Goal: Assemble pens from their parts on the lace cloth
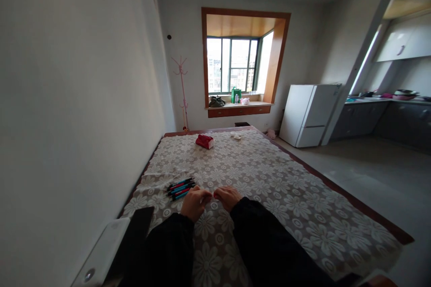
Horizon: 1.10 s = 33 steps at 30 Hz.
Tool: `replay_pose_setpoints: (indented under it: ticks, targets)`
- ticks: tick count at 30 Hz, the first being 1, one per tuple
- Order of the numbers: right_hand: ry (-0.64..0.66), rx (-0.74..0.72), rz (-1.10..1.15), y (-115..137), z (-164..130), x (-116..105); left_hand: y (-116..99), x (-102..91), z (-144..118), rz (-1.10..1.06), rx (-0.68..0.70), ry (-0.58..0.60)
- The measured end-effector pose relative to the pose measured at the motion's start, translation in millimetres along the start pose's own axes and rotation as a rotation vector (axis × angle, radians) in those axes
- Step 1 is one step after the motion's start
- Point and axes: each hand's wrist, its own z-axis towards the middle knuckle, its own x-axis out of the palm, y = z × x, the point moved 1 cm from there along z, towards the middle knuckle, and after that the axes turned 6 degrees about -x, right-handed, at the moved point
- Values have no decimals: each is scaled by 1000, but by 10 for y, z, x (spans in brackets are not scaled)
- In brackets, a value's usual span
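My left hand (196, 202) and my right hand (227, 197) meet almost tip to tip above the patterned tablecloth (215, 251). Both have thumb and fingers pinched together. Whatever may be between the fingertips is too small to make out; a reddish tint shows there. Just left of my left hand lies a row of several pens (180, 188) in blue, red and black, side by side on the cloth. Black sleeves cover both my forearms.
A red tissue pack (204, 141) and a small whitish item (236, 136) lie towards the table's far end. A dark flat object (143, 219) and a white box-like thing (106, 246) stand at the near left. The wall (84, 98) runs along the left side.
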Motion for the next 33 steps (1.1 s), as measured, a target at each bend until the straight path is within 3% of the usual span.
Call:
replay_pose_setpoints:
  ticks: [12, 20, 33]
  targets:
    - [70, -10, -42, 98, 3, -49, -61, -40, -11, 111, -90, -9]
    - [86, 36, -60, 82, 12, -18, -55, -36, -1, 73, -75, 19]
    - [21, -62, -155, 147, 21, -19, -75, -16, -1, 48, -50, -14]
